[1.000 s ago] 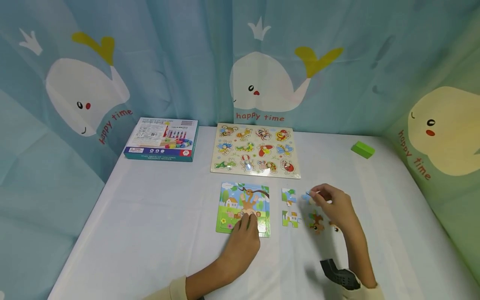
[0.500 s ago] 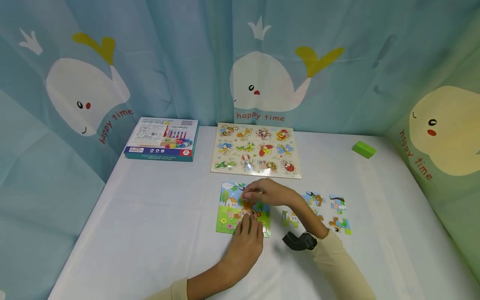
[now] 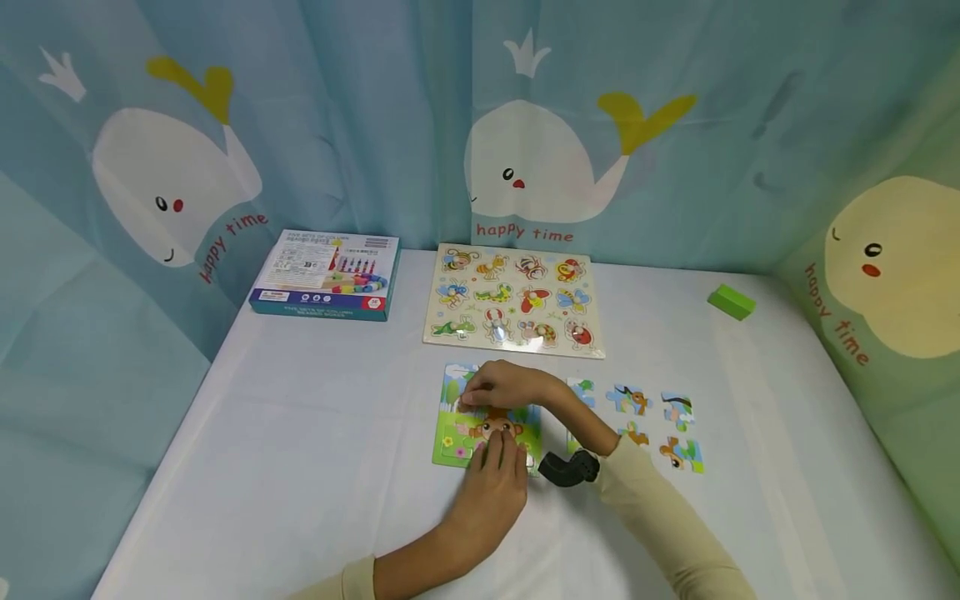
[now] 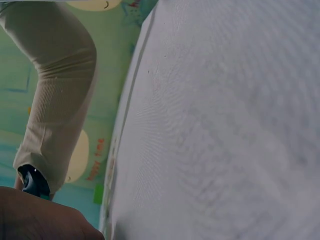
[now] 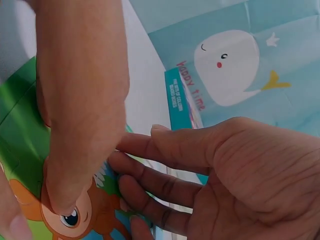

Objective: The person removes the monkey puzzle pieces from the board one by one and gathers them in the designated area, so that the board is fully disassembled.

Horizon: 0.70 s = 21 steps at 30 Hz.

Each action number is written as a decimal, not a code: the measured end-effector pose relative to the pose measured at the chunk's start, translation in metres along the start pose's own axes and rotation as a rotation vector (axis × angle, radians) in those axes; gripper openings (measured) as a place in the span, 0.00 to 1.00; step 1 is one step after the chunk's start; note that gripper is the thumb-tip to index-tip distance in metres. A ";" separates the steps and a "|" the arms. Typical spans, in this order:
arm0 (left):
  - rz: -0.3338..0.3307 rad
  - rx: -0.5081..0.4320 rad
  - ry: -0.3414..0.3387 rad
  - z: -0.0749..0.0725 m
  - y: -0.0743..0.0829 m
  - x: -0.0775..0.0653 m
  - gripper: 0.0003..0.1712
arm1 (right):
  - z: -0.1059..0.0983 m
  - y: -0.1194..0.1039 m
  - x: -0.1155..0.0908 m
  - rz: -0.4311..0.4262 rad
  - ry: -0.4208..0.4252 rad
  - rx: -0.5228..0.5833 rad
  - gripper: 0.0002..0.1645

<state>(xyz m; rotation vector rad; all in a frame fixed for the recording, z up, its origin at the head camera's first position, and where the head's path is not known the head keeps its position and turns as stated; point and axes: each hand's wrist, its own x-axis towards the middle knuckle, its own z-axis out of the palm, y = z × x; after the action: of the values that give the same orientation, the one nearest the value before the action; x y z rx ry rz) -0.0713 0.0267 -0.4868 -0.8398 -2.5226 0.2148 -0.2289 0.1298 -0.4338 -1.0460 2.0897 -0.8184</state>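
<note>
Monkey puzzle board [image 3: 438, 450] flat on the white table [image 3: 330, 417], in front of the person, green edge at the near left. Monkey's face shows near the middle, part covered by fingers.

Left hand [image 3: 491, 487] on the near side of the board, fingers extended and resting on the picture; one fingertip at the monkey's eye in the right wrist view. Right hand [image 3: 510, 386] over the far left part, fingers bent down to the board; cannot tell whether they pinch a piece, tips being hidden. Black device [image 3: 568, 468] at the right wrist.

Right of the board: loose puzzle pieces [image 3: 678, 411] in two rows, some partly behind the right forearm.

Beyond: insect board [image 3: 477, 337], flat. Farther left, a bead-toy box [image 3: 322, 275], lying flat. Far right, green block [image 3: 731, 302], near the blue-green curtain [image 3: 390, 125] printed with whales.
</note>
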 end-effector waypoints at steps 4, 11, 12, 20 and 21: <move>0.003 -0.009 -0.030 0.000 0.000 0.000 0.20 | 0.002 0.001 0.002 0.012 -0.009 0.031 0.16; 0.009 -0.004 -0.058 -0.002 -0.001 0.000 0.21 | 0.003 -0.001 0.002 0.031 -0.007 0.049 0.16; 0.011 -0.005 -0.061 -0.003 -0.001 0.000 0.21 | 0.003 -0.001 0.002 0.042 -0.006 0.047 0.15; 0.019 -0.010 -0.096 -0.004 -0.002 0.001 0.22 | 0.007 -0.006 0.005 0.100 0.019 0.012 0.09; 0.020 -0.011 -0.100 -0.004 -0.002 0.001 0.22 | 0.007 -0.007 0.006 0.110 0.024 0.010 0.07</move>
<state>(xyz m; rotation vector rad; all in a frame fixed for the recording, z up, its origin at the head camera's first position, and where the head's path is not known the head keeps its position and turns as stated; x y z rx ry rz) -0.0713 0.0258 -0.4817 -0.8799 -2.6115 0.2557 -0.2232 0.1199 -0.4346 -0.9119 2.1403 -0.7894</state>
